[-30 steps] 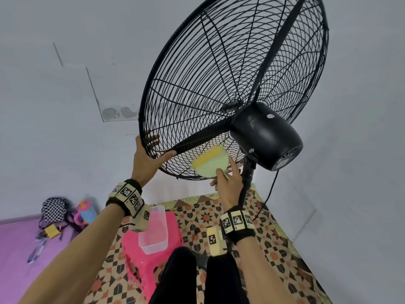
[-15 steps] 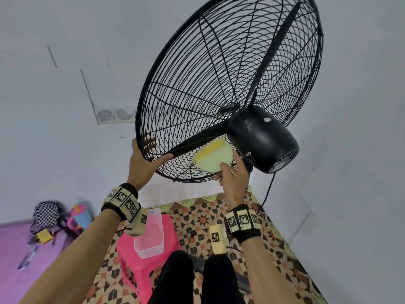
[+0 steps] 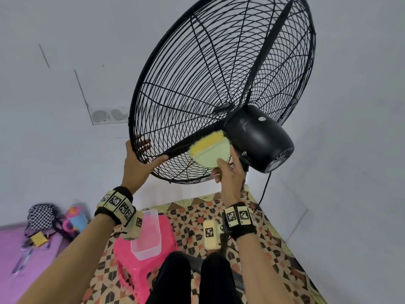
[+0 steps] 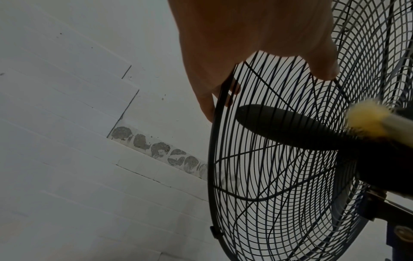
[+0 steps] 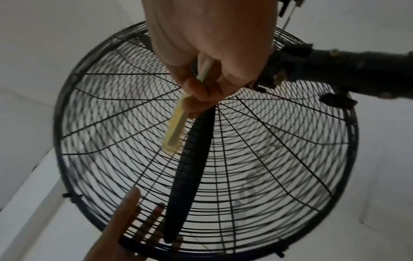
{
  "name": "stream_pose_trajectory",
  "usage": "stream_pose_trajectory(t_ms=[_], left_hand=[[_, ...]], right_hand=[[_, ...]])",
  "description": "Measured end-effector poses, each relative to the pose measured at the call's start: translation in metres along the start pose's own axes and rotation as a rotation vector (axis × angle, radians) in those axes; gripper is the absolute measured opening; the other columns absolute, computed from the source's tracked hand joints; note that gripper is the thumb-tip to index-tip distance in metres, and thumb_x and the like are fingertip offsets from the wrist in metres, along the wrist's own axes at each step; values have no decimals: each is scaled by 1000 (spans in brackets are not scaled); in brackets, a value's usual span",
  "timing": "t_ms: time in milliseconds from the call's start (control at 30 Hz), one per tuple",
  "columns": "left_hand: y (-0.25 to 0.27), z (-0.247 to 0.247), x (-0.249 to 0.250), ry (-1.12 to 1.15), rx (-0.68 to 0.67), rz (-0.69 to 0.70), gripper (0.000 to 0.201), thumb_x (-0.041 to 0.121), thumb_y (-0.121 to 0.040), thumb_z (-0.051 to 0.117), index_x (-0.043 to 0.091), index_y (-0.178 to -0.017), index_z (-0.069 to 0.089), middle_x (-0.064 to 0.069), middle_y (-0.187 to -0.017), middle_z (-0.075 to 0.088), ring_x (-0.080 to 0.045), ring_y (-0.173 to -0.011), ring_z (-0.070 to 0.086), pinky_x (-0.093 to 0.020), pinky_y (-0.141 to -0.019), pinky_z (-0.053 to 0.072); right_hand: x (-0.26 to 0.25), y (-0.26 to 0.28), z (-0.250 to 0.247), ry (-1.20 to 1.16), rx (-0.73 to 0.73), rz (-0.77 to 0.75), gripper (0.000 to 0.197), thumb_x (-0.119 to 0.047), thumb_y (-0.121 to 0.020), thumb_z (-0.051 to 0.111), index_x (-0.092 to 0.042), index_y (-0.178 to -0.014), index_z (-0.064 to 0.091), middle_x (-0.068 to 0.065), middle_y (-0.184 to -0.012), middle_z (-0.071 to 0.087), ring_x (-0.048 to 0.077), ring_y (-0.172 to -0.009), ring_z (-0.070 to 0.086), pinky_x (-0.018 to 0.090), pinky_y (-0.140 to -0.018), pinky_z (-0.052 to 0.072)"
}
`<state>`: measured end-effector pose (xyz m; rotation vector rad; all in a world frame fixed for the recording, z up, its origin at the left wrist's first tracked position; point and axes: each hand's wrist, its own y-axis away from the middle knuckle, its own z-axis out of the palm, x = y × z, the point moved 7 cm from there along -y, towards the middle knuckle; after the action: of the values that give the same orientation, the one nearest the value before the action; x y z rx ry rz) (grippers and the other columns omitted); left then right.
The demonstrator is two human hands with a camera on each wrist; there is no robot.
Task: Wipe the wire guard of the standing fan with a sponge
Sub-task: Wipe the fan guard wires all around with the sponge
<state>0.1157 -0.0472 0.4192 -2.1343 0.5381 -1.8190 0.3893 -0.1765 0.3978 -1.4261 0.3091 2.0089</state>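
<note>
Against the rear of the wire guard (image 3: 197, 84), just left of the black motor housing (image 3: 258, 139), the right hand (image 3: 230, 178) is pinching the sponge (image 3: 210, 152) by its near edge, thumb on the pale green face, and is pressing the yellow fuzzy side onto the wires. Low on the left, the left hand (image 3: 135, 165) is gripping the guard's rim, fingers hooked through the wires and thumb along the back, steadying the fan head. Judging by this, the wiping step is under way on the lower rear section near the hub. Next, the sponge probably needs to be drawn outward along the wires toward the rim, with firm contact, while the left hand is bracing the guard against the push.
</note>
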Motion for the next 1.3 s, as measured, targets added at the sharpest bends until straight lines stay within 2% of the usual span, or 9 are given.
stream_pose_trajectory(t_ms=[167, 300, 400, 567, 767, 933, 1067, 1167, 1300], left_hand=[[0, -2, 0, -14, 2, -5, 108, 72, -59, 90, 30, -143, 37, 9, -135, 61, -10, -128, 59, -49, -112, 49], [1, 1, 1, -23, 4, 1, 108, 71, -60, 90, 29, -144, 36, 9, -136, 61, -11, -128, 59, -48, -112, 48], [2, 0, 2, -19, 4, 1, 108, 71, -60, 89, 30, -144, 35, 11, -136, 60, -9, -128, 58, -47, -112, 48], [3, 0, 3, -18, 10, 18, 107, 72, -60, 88, 29, -144, 36, 10, -135, 60, -7, -127, 59, -42, -109, 49], [2, 0, 3, -23, 15, 31, 108, 71, -60, 87, 27, -144, 36, 8, -135, 61, -9, -126, 59, -40, -109, 48], [3, 0, 4, -34, 16, 36, 108, 73, -59, 86, 26, -143, 36, 6, -135, 61, -11, -125, 60, -42, -109, 49], [2, 0, 2, -29, 17, 23, 109, 75, -58, 87, 28, -142, 36, 7, -137, 61, -12, -127, 60, -47, -111, 48], [3, 1, 3, -31, 17, 19, 108, 73, -58, 87, 29, -142, 36, 7, -137, 61, -13, -127, 60, -46, -111, 48], [6, 3, 8, -37, 14, 30, 107, 71, -59, 85, 27, -143, 36, 6, -135, 62, -10, -123, 60, -34, -105, 47]], right_hand=[[28, 2, -13, 30, 62, 127, 63, -3, -99, 61, -26, -155, 46, 3, -76, 76, 18, -61, 63, 25, -54, 53], [18, 9, -12, -75, 77, 82, 65, 0, -97, 64, -24, -155, 46, 5, -93, 78, 24, -71, 72, 35, -82, 63], [15, 17, -6, -205, 175, 63, 63, 0, -91, 75, -20, -147, 54, 21, -111, 73, 24, -72, 73, 29, -76, 61], [13, 29, 2, -230, 361, 80, 35, -17, -88, 82, -19, -122, 71, 8, -109, 76, 12, -84, 72, 22, -73, 58], [21, 36, 28, -405, 262, 182, 41, -5, -95, 71, -17, -133, 62, 17, -124, 65, 34, -114, 68, 43, -84, 63], [2, 30, 19, -155, 294, -67, 49, -3, -96, 68, -19, -142, 60, 0, -117, 69, 1, -94, 72, 34, -80, 64], [-1, 19, 21, 143, 271, -155, 48, -5, -98, 62, -14, -145, 58, 10, -123, 73, -4, -89, 68, 18, -76, 61], [-8, 16, 13, 320, 252, -189, 48, -11, -100, 60, -18, -148, 56, 12, -120, 74, 8, -86, 67, 5, -63, 53], [-21, 25, 23, 452, 224, -320, 48, -16, -102, 59, -20, -150, 54, 0, -107, 71, 3, -84, 69, 4, -63, 52]])
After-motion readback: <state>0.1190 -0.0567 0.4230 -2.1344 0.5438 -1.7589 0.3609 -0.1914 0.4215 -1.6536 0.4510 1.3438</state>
